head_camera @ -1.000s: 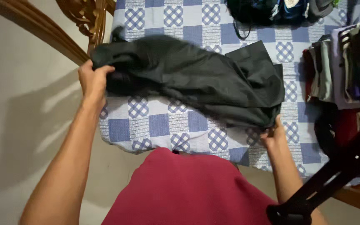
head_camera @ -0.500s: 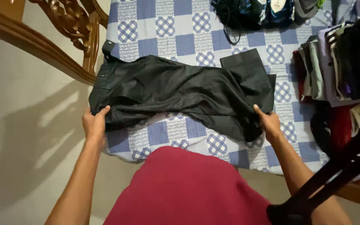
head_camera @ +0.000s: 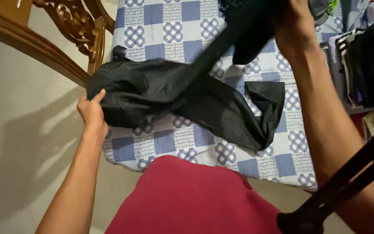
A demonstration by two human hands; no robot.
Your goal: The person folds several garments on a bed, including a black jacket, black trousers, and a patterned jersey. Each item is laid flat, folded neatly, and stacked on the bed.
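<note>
A pair of black, crumpled fabric trousers (head_camera: 169,93) is spread over the blue-and-white checked bedsheet (head_camera: 169,26). The waist end is gripped by the left hand (head_camera: 92,112), fingers closed on cloth. One leg is held raised in the closed right hand (head_camera: 294,21), beyond the left fingers.

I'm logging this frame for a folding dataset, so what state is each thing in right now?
Trousers: dark, partly spread on the bed, one leg lifted.
Left hand: gripping the waist end.
Right hand: raised, holding the lifted leg.
Bedsheet: checked, spread flat.
Clothes stack: folded, piled at the right.
</note>
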